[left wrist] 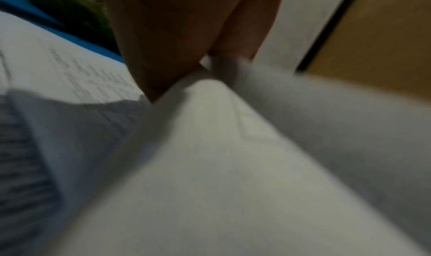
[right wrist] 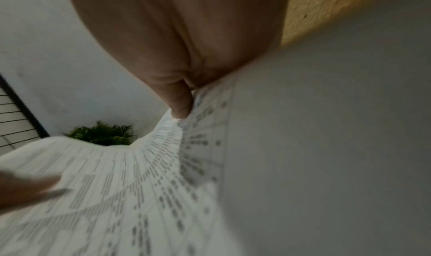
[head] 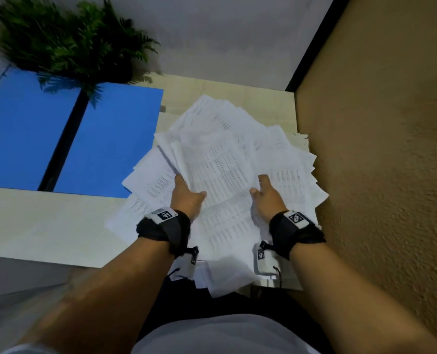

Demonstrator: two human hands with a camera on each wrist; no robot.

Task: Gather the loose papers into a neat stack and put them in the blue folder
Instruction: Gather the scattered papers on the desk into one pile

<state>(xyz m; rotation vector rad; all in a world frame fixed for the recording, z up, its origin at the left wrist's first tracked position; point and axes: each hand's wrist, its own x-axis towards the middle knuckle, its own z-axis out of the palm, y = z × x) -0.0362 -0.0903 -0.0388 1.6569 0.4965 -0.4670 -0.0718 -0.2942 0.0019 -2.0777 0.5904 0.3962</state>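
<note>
The scene is viewed by the head camera from above, tilted forward and down over the desk (head: 46, 221). The papers (head: 220, 159) are seen at very close range by both wrist cameras, each aimed along its palm. The papers, the fern (right wrist: 102, 135) and the textured wall (left wrist: 373, 38) are shared with the head view.

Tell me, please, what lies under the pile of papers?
The loose papers lie fanned on the light wooden desk; both hands' fingers slide under sheets. Whatever else lies beneath is covered. The blue folder lies apart, left.
</note>
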